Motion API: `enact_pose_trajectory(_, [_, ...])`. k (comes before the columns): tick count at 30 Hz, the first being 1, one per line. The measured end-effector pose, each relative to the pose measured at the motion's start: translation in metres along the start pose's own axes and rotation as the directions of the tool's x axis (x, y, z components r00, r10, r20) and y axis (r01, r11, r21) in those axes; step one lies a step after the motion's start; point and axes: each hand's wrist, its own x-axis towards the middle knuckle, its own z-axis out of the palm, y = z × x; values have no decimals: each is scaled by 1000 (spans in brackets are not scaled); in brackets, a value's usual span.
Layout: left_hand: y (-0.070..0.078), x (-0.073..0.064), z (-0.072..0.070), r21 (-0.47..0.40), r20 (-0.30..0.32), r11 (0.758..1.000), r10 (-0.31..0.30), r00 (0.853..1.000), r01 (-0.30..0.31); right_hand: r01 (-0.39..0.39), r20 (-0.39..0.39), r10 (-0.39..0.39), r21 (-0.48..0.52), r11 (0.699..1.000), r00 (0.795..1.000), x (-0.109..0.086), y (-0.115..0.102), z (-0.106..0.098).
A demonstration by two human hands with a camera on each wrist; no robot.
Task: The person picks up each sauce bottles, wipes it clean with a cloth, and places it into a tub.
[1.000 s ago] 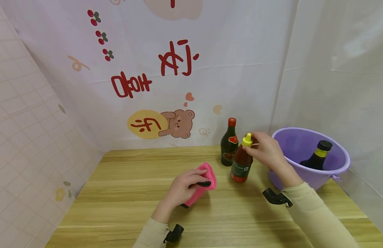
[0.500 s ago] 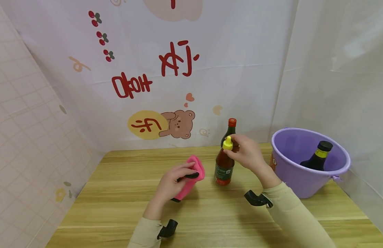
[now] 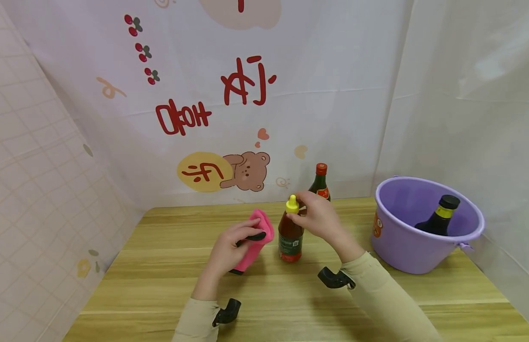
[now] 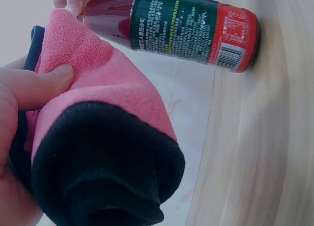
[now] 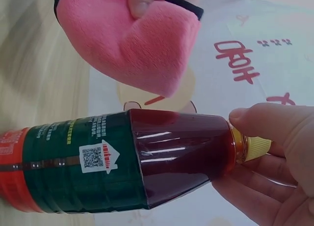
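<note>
While the right hand (image 3: pixel 320 217) pinches the bottle (image 3: pixel 291 237) at its neck, just under the yellow cap (image 3: pixel 292 207), the left hand (image 3: pixel 227 244) grips the cloth (image 3: pixel 251 254) with bent fingers, and neither hand is spread. The bottle is nearly upright over the table (image 3: pixel 161 266), cap on top; whether its base touches the wood cannot be told. The right hand is the nearer 1, reaching to the neck from the bottle's right; the cloth is just to the bottle's left. It seems that the narrow gap between these 2 things matters most. Behind the bottle, to its right, is the green bottle (image 3: pixel 320 184), partly hidden. Well apart to the bottle's right is the bucket (image 3: pixel 409 251), with 1 black-capped bottle (image 3: pixel 437 221) leaning inside.

Only the head view shows the bucket. The left wrist view adds the barcode (image 4: pixel 230 55) and the cloth's dark, hollow inner side; the right wrist view adds the square code (image 5: pixel 93 158) on the label.
</note>
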Motion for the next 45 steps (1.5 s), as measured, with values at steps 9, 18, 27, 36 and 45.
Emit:
enact_pose_trajectory(9, [-2,0,-3,-2,-12,1000,-4,1000,4,-2,3,2,-6,1000,1000,3,-4,10])
enact_pose_trajectory(18, [-1,2,-4,-8,-13,1000,-14,1000,14,-26,5,26,-12,1000,1000,5,-6,11])
enact_pose_trajectory(27, [5,16,-6,23,-5,998,51,999,-51,-57,-4,58,125,991,998,2,3,15])
enact_pose_trajectory(36, [13,30,-4,40,35,995,89,995,-91,-93,13,94,315,944,995,-5,16,19])
enact_pose_trajectory(45, [16,34,4,92,69,995,36,997,-42,-123,15,125,321,939,992,-8,17,21])
